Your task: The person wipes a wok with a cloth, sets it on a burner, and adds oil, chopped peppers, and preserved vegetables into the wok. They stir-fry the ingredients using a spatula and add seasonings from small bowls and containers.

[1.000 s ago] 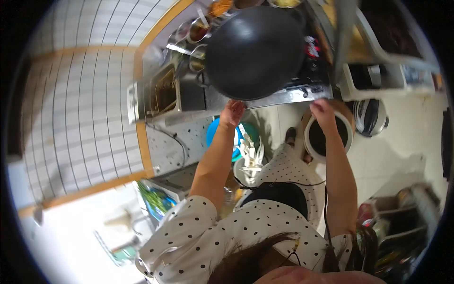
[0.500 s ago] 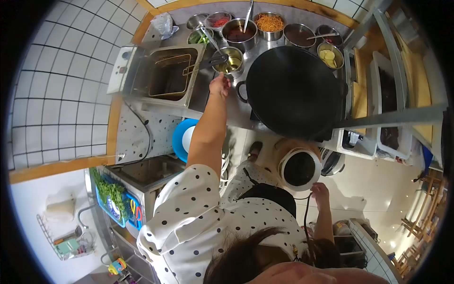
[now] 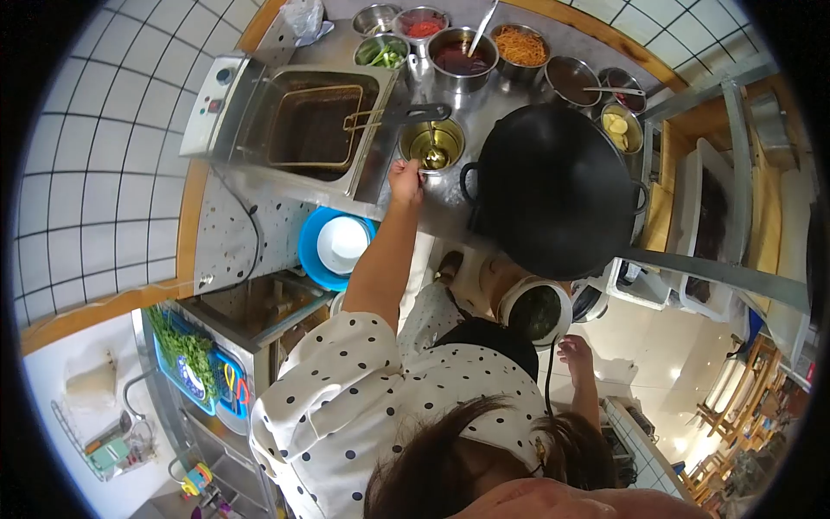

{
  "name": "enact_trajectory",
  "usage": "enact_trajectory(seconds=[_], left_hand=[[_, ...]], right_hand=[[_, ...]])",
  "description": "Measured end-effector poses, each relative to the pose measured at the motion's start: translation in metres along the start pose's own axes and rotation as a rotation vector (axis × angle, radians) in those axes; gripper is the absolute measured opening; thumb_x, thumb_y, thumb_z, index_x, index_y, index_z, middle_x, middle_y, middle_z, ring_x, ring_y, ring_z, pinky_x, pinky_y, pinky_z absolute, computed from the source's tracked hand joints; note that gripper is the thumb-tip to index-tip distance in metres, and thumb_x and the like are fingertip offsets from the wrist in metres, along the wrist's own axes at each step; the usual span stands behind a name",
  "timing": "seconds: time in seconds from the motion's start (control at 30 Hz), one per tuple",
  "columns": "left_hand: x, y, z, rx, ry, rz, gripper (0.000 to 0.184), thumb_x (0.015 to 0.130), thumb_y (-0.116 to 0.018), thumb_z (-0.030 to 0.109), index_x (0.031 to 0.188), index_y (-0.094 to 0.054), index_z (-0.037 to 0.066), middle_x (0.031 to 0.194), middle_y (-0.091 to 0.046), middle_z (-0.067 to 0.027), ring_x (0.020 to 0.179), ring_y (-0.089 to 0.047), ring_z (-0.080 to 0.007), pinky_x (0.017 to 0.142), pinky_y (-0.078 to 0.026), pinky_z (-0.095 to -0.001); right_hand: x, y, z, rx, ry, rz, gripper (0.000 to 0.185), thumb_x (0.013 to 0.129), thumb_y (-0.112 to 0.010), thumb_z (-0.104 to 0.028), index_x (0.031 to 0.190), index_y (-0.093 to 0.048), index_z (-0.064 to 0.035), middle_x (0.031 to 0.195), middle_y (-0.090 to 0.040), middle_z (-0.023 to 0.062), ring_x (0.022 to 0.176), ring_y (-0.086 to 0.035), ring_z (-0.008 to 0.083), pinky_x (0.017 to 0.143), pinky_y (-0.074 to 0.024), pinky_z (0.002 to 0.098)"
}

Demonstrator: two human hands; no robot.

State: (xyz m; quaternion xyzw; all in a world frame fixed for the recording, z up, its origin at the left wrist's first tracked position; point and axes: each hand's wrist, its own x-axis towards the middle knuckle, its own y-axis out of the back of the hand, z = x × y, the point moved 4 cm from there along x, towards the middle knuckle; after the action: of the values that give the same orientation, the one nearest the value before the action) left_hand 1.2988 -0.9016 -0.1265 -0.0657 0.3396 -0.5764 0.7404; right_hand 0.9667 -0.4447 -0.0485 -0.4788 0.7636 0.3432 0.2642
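Right beside the left hand [image 3: 405,180], a steel bowl of yellow liquid [image 3: 450,141] sits on the tabletop [image 3: 437,208], with a ladle [image 3: 435,157] resting in it. The left fingers are drawn narrow at the near edge of the bowl; whether they grip the rim or only touch it, I cannot tell. The right hand [image 3: 577,353] is lower down, near a white bucket [image 3: 562,304] and a black cable [image 3: 548,381], its fingers loosely curled; whether they hold anything is unclear.

As I judge it, the moment is one of reaching to the bowl. Moving it would call for a firm hold and a level tilt, given the liquid.

A black handle [image 3: 419,112] juts from the fryer basket [image 3: 315,89] over the bowl's far side, likely in the way of a straight lift. To the right is a big black wok [image 3: 553,190], its side handle close to the bowl. Beyond stand bowls of red sauce [image 3: 451,59], orange shreds [image 3: 520,48] and green pieces [image 3: 385,57].
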Motion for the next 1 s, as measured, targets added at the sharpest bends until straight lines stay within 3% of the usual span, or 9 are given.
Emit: enact_trajectory(seconds=[0.23, 0.33, 0.4, 0.47, 0.53, 0.63, 0.77, 0.83, 1.0], left_hand=[[-0.073, 0.063, 0.006, 0.091, 0.082, -0.055, 0.023, 0.075, -0.059, 0.000, 0.068, -0.042, 0.013, 0.057, -0.049, 0.0002, 0.041, -0.045, -0.0088, 0.035, -0.033, -0.0204], [-0.114, 0.090, 0.011, 0.124, 0.121, 0.001, 0.022, 0.074, -0.059, 0.000, 0.067, -0.043, 0.013, 0.058, -0.044, 0.0027, 0.046, -0.041, -0.0072, 0.041, -0.033, -0.0209], [-0.130, 0.116, 0.001, 0.041, 0.028, -0.087, 0.022, 0.074, -0.059, -0.001, 0.067, -0.043, 0.013, 0.059, -0.042, 0.0030, 0.048, -0.040, -0.0073, 0.043, -0.032, -0.0215], [-0.167, 0.127, 0.017, 0.141, 0.053, 0.054, 0.021, 0.074, -0.058, -0.002, 0.068, -0.043, 0.012, 0.060, -0.043, 0.0029, 0.049, -0.041, -0.0075, 0.042, -0.030, -0.0217], [-0.188, 0.154, 0.002, 0.068, -0.014, -0.036, 0.020, 0.073, -0.058, -0.002, 0.070, -0.043, 0.011, 0.061, -0.044, 0.0027, 0.049, -0.042, -0.0072, 0.042, -0.031, -0.0215], [-0.238, 0.180, 0.001, 0.023, -0.047, 0.026, 0.020, 0.073, -0.057, -0.004, 0.069, -0.043, 0.010, 0.059, -0.044, 0.0039, 0.048, -0.041, -0.0048, 0.043, -0.030, -0.0204], [-0.297, 0.203, 0.013, 0.008, -0.027, 0.030, 0.022, 0.072, -0.058, -0.004, 0.066, -0.042, 0.010, 0.060, -0.044, 0.0046, 0.049, -0.040, -0.0041, 0.043, -0.030, -0.0201], [-0.318, 0.202, 0.028, 0.055, -0.055, 0.018, 0.022, 0.072, -0.058, -0.004, 0.066, -0.042, 0.010, 0.060, -0.044, 0.0047, 0.049, -0.039, -0.0037, 0.043, -0.030, -0.0200], [-0.341, 0.159, 0.094, 0.187, -0.024, -0.086, 0.023, 0.071, -0.060, -0.002, 0.065, -0.041, 0.010, 0.060, -0.040, 0.0060, 0.051, -0.037, -0.0037, 0.043, -0.028, -0.0213]], right_hand=[[0.000, -0.018, -0.030, -0.125, 0.072, -0.116, 0.029, 0.082, -0.058, -0.015, 0.108, -0.056, -0.0024, 0.088, -0.062, 0.0059, 0.076, -0.059, 0.0121, 0.065, -0.0477, 0.0249], [0.003, -0.028, -0.028, -0.056, 0.126, -0.196, 0.028, 0.083, -0.058, -0.015, 0.108, -0.056, -0.0026, 0.087, -0.061, 0.0049, 0.076, -0.058, 0.0113, 0.064, -0.0473, 0.0244], [-0.006, -0.040, -0.040, -0.147, 0.130, -0.243, 0.025, 0.085, -0.057, -0.014, 0.108, -0.056, -0.0029, 0.091, -0.061, 0.0052, 0.080, -0.057, 0.0107, 0.066, -0.0467, 0.0238], [-0.010, -0.055, -0.047, -0.222, 0.147, -0.318, 0.025, 0.086, -0.056, -0.012, 0.108, -0.055, -0.0026, 0.095, -0.061, 0.0060, 0.082, -0.057, 0.0109, 0.068, -0.0464, 0.0234], [-0.010, -0.072, -0.061, -0.243, 0.126, -0.390, 0.025, 0.088, -0.054, -0.013, 0.111, -0.053, -0.0019, 0.094, -0.060, 0.0060, 0.082, -0.055, 0.0113, 0.068, -0.0455, 0.0230], [-0.005, -0.108, -0.084, -0.406, 0.203, -0.480, 0.026, 0.087, -0.055, -0.012, 0.112, -0.053, -0.0021, 0.091, -0.059, 0.0057, 0.078, -0.054, 0.0094, 0.066, -0.0450, 0.0223], [-0.016, -0.192, -0.133, -0.321, 0.297, -0.647, 0.043, 0.084, -0.055, -0.006, 0.126, -0.045, -0.0025, 0.082, -0.054, 0.0030, 0.068, -0.047, 0.0077, 0.060, -0.0400, 0.0195], [-0.038, -0.234, -0.163, -0.311, 0.389, -0.680, 0.047, 0.088, -0.051, -0.016, 0.131, -0.039, -0.0032, 0.076, -0.053, 0.0003, 0.062, -0.043, 0.0052, 0.055, -0.0345, 0.0175], [-0.067, -0.271, -0.231, 0.017, 0.441, -0.983, 0.051, 0.087, -0.053, -0.011, 0.132, -0.034, 0.0018, 0.069, -0.045, -0.0009, 0.057, -0.038, 0.0044, 0.048, -0.0293, 0.0169]])
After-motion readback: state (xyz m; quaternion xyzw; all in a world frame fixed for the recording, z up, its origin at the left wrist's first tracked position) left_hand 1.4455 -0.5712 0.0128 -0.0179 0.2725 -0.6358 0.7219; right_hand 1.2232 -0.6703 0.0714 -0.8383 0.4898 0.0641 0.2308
